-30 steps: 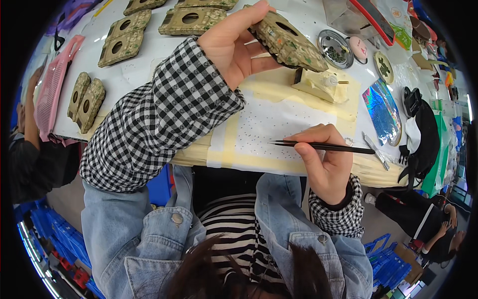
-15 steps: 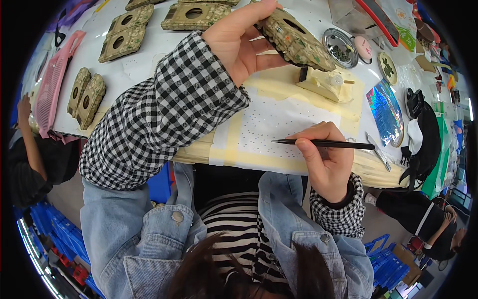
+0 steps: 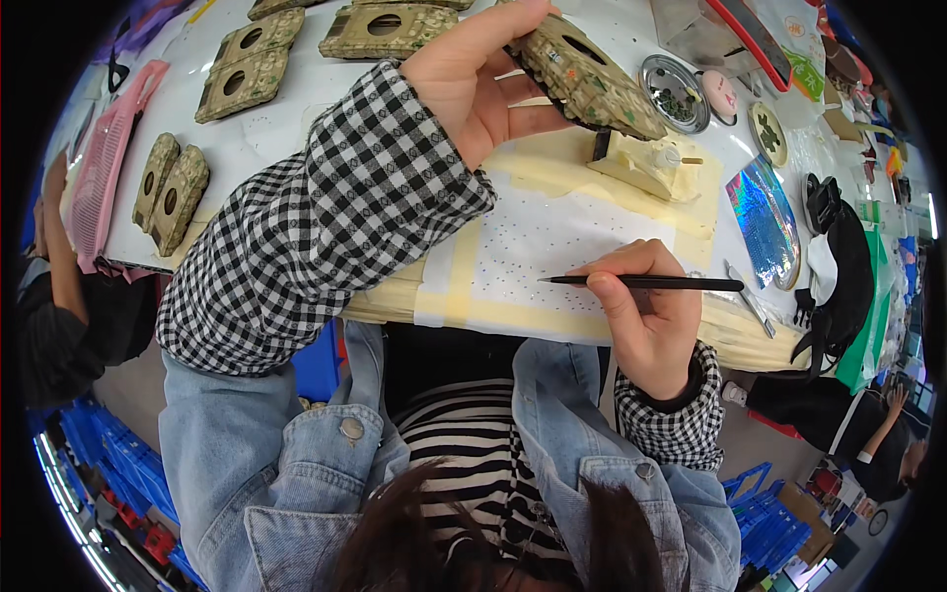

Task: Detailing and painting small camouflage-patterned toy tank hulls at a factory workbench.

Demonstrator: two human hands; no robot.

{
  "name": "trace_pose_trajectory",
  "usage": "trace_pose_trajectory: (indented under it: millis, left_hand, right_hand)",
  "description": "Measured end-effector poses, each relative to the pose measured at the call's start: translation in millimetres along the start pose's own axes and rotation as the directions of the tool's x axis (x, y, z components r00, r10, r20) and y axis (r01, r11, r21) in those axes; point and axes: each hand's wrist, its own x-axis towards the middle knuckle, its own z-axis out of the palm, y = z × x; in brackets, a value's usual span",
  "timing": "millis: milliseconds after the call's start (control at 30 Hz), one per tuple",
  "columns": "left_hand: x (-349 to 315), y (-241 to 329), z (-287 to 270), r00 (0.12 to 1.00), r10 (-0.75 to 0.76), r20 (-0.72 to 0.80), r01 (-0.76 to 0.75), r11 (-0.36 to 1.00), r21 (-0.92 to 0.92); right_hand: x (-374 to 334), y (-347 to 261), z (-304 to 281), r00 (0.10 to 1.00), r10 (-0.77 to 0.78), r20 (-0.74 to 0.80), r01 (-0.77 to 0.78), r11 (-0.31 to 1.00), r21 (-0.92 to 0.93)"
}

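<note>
My left hand (image 3: 483, 84) is raised at the top middle, its fingers and thumb around a camouflage-painted model tank hull (image 3: 582, 74) with a round hole in its top. The hull is tilted down to the right, its lower end over a cream block (image 3: 646, 166). Below it, a white paper sheet (image 3: 533, 237) scattered with tiny dark specks lies taped to the table. Over that sheet's right part, my right hand (image 3: 651, 316) pinches slim black tweezers (image 3: 671, 283), their thin tip pointing left just above the paper. Whether the tip carries a speck is too small to tell.
More camouflage hulls (image 3: 252, 69) stand at the left and back. A round dish (image 3: 676, 94) of small dark parts is at the back right, near a clear box (image 3: 705, 35). A metal tool (image 3: 750, 299) and black bag (image 3: 846, 286) lie right. A pink basket (image 3: 104, 173) is far left.
The hull in my left hand has turned slightly, and its hole shows a bit differently. My right hand stays nearly still. A person at the far right has moved an arm.
</note>
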Motion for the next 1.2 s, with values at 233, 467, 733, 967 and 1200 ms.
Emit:
trace_pose_trajectory:
  millis: [233,467,733,967,1200]
  left_hand:
    - [-0.7,0.4,1.1,1.0,-0.009,-0.01,0.009,1.0,0.007]
    - [-0.6,0.3,1.6,1.0,-0.01,-0.019,0.01,1.0,0.015]
    - [-0.7,0.3,1.7,0.999,-0.007,-0.032,0.007,1.0,0.012]
    - [-1.2,-0.1,0.5,1.0,-0.001,-0.01,0.001,1.0,0.011]
    - [-1.5,0.0,2.0,1.0,0.001,-0.026,0.0,1.0,0.026]
  right_hand:
    - [-0.3,0.3,-0.2,1.0,0.013,0.001,-0.013,1.0,0.025]
    - [0.2,0.1,-1.0,1.0,0.011,0.013,-0.012,0.999,0.048]
    - [0.0,1.9,-0.6,0.998,-0.041,-0.048,0.041,0.999,0.0]
    - [0.1,4.2,0.1,0.998,-0.064,-0.024,0.064,0.998,0.027]
    - [1.1,3.6,-0.2,0.999,-0.054,0.003,0.054,0.999,-0.004]
